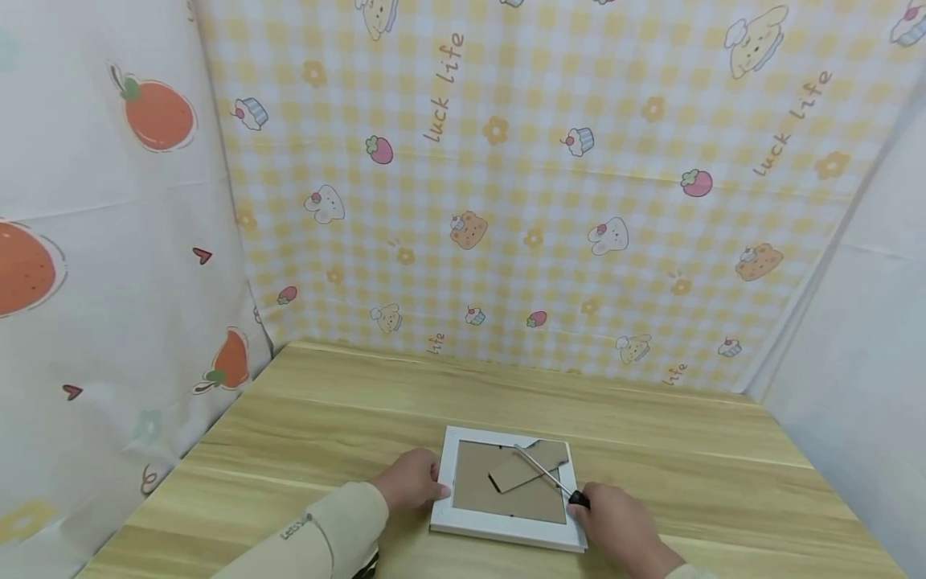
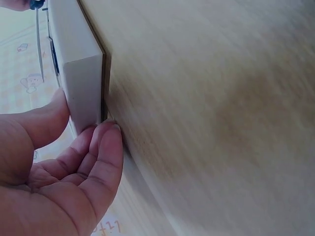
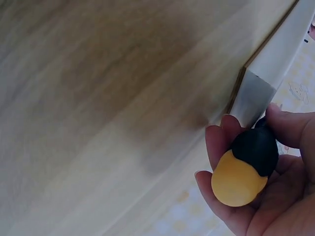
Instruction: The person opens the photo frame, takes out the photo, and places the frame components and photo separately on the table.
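Note:
A white frame (image 1: 443,515) with a brown backing board (image 1: 473,482) lies on the table, its stand flap (image 1: 517,474) angled across the board. My left hand (image 1: 411,480) grips the frame's left edge; in the left wrist view the thumb of the left hand (image 2: 59,167) is on one face and the fingertips are at the other. My right hand (image 1: 618,521) is at the right edge, holding a screwdriver (image 1: 546,473) whose shaft lies over the board. In the right wrist view, the right hand (image 3: 275,172) curls around its black and yellow handle (image 3: 241,179).
The wood-grain table (image 1: 347,386) extends around the frame. Behind it hangs a yellow checked cloth (image 1: 499,185), with a white fruit-print cloth (image 1: 145,241) at the left and a plain white one (image 1: 861,338) at the right.

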Demonstrator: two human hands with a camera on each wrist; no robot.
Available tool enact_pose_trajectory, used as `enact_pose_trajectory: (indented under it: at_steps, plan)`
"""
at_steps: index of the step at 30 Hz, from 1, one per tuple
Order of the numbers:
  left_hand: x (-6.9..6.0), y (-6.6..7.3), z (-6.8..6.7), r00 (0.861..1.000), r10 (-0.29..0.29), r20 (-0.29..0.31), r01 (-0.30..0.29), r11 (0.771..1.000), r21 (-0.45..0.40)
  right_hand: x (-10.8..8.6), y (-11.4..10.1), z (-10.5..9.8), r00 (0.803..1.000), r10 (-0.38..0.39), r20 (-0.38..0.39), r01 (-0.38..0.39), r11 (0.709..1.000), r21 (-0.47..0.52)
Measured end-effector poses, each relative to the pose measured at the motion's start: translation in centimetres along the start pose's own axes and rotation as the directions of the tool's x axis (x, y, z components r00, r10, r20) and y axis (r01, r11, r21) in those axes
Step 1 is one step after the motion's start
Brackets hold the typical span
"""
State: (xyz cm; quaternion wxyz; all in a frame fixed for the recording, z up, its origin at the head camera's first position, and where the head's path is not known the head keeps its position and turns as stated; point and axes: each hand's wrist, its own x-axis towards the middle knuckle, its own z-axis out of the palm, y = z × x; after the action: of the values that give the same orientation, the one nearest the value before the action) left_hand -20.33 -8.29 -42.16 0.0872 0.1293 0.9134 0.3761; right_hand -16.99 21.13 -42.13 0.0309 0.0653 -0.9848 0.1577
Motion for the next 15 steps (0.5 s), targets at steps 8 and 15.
enact_pose_trajectory:
  at_steps: [8,15]
  plan:
    - [-0.22,0.34,-0.09,1.0,-0.002,0.015,0.002,1.0,0.008,0.19,-0.22,-0.16,1.0,-0.017,-0.013,0.018,1.0,0.015]
    - [-0.47,0.48,0.5,1.0,0.014,0.02,-0.013,1.0,-0.016,0.59,0.35,-0.18,0.999,-0.04,-0.028,0.042,0.998,0.044]
